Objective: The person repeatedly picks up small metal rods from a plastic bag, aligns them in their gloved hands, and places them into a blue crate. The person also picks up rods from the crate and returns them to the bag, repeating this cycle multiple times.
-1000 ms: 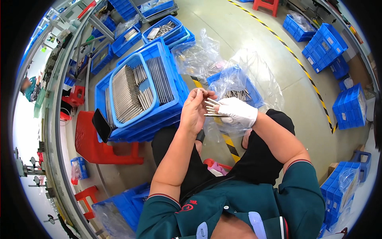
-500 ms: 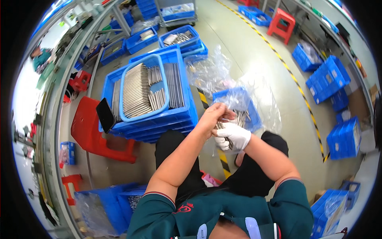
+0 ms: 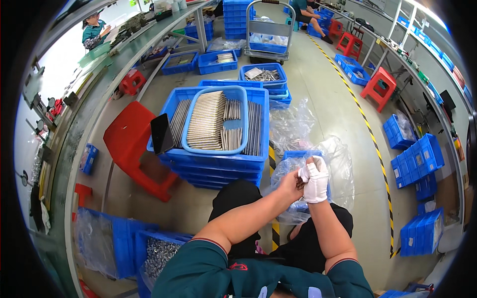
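Note:
In front of my knees my two hands meet over a small blue bin [image 3: 294, 154] lined with clear plastic. My left hand [image 3: 288, 187] is bare, its fingers closed round slim metal pieces [image 3: 300, 185] that show only in part. My right hand [image 3: 316, 185], in a white glove, is closed against the left, around the same metal pieces; its fingers hide most of them. To the left, a light blue tray [image 3: 244, 124] holds rows of slender metal parts. It rests on a stack of blue crates [image 3: 218, 166] holding more such parts.
A black phone [image 3: 161, 134] leans at the crate's left corner. Beside it stands a red stool [image 3: 130, 144]. Clear plastic bags [image 3: 293, 124] lie on the floor beyond my hands. Farther off are a blue bin of metal parts [image 3: 263, 74] and a trolley [image 3: 270, 30]. Two people sit in the distance.
The view has shifted, showing more of the far aisle. My gloved hand has turned upright, and my left hand now lies lower beside it. The metal pieces are more hidden.

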`<state>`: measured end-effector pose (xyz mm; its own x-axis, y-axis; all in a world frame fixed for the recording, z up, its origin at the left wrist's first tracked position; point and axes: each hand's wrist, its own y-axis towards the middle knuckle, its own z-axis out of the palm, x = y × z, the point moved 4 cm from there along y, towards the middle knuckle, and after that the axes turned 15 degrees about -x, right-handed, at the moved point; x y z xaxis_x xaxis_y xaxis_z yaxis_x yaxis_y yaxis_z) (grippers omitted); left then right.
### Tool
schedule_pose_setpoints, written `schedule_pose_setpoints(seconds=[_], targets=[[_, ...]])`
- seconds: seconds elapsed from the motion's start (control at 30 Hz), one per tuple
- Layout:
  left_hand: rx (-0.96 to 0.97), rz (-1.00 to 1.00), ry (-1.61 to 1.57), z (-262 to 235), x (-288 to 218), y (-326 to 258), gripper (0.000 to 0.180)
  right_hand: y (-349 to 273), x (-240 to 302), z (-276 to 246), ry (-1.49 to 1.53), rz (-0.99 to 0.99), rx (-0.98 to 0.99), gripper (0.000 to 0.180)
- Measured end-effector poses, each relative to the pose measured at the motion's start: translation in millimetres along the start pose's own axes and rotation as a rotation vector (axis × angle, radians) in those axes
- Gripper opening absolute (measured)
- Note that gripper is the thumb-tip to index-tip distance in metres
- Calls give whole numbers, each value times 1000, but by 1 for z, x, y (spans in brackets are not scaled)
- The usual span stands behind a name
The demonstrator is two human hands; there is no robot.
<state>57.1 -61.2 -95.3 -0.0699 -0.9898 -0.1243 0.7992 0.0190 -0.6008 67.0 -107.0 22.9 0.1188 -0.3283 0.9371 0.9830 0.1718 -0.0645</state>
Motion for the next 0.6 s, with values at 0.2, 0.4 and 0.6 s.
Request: schedule_pose_setpoints(seconds=[0.2, 0.4, 0.6], targets=[[-217, 110, 230, 5, 7, -17, 31, 13, -14, -12, 154, -16, 32, 19], [-335, 809, 745, -2, -34, -10, 24, 13, -18, -12, -150, -43, -114, 31], [-245, 1217, 1375, 50, -72, -71, 25, 1, -33, -41, -342, 535, 235, 29]])
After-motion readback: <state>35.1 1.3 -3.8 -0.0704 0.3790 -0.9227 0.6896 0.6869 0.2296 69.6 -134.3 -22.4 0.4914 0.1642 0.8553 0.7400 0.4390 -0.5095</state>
